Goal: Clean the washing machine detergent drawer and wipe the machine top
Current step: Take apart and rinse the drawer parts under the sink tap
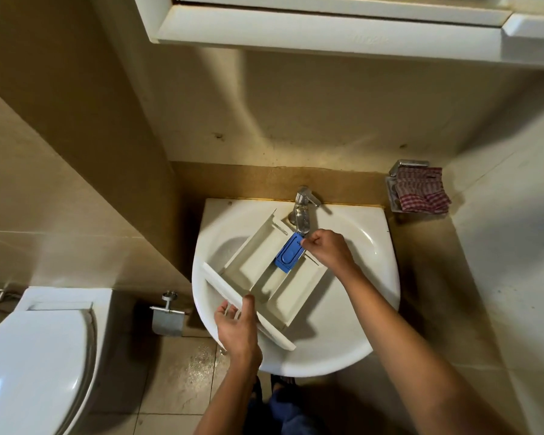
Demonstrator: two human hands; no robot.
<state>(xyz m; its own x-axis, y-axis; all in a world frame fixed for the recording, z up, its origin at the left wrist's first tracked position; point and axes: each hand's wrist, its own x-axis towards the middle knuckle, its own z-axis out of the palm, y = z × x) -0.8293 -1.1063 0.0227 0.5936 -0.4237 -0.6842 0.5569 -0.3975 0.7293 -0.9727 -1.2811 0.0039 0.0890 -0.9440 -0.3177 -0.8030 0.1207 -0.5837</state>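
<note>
Rinsing comes first: your left hand (237,324) grips the drawer (264,277) front at seven o'clock, right hand (325,248) pinching the blue insert (288,255); lift it out next.

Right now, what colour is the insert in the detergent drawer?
Blue insert, in the white detergent drawer; head view.

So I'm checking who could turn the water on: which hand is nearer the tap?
Right. The right hand sits just below the tap, its fingers at the blue insert. The left hand grips the drawer front at the basin's near side.
</note>
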